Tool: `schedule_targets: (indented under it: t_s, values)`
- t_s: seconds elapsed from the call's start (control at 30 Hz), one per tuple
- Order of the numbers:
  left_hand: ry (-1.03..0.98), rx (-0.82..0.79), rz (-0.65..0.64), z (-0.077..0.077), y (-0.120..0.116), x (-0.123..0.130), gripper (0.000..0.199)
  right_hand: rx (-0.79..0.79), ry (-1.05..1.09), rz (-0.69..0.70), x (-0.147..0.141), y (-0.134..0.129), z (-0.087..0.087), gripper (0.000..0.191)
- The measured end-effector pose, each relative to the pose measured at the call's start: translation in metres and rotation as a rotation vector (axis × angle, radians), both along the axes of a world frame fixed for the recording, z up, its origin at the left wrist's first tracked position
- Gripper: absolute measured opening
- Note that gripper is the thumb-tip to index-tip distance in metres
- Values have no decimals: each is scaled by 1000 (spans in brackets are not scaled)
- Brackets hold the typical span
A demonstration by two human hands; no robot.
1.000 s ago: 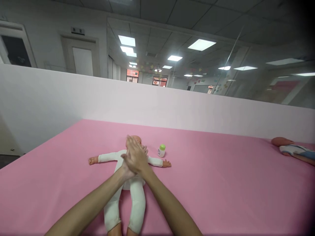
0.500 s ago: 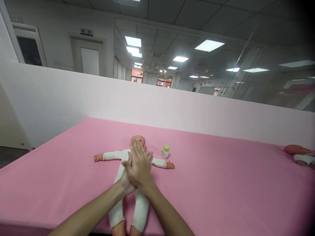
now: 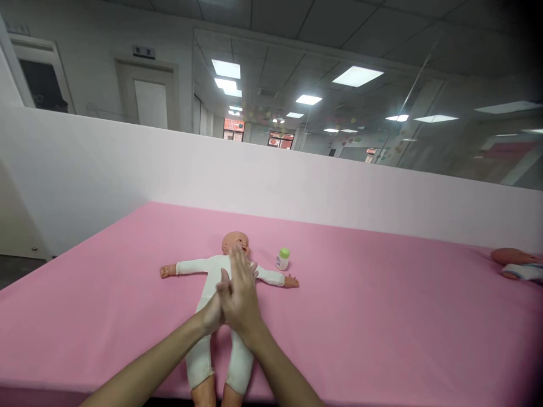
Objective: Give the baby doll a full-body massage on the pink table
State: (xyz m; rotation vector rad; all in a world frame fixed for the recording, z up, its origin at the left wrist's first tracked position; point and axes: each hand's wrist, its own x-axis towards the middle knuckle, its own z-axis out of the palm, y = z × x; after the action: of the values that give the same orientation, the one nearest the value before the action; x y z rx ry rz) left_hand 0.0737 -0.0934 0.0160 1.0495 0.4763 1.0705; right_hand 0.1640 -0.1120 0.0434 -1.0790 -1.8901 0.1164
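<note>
A baby doll in a white long-sleeved suit lies on its back on a pink mat, its arms spread and its plastic head uncovered. My left hand and my right hand are pressed palm to palm just above the doll's chest, with straight fingers. Neither hand visibly holds anything, though the palms are hidden. To the right of the doll's head stands a small white bottle with a green cap, beyond the reach of my fingertips.
A second doll lies at the right edge of the pink mat. A low white partition runs behind the mat, with glass panels, doors and ceiling lights beyond it.
My pressed hands have shifted down from the doll's face towards its chest, uncovering its head. The head-worn view has also swung, pushing the second doll towards the right edge.
</note>
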Motion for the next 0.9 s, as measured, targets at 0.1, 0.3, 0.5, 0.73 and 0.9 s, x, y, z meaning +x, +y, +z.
schedule_targets:
  t_s: [0.1, 0.3, 0.5, 0.73, 0.9]
  values:
    - [241, 235, 43, -2, -6, -25, 69, -107, 53, 6, 29, 13, -9, 80]
    - [562, 538, 120, -20, 1, -56, 68, -389, -158, 120, 57, 10, -64, 71]
    - [616, 518, 188, -49, 20, -53, 78, -470, -240, 172, 50, 32, -71, 73]
    - [949, 575, 212, -60, 74, -39, 88, -487, -272, 94, 48, 81, -72, 72]
    - [1164, 600, 206, -63, 99, -45, 97, -492, -189, -37, 63, 100, -91, 82]
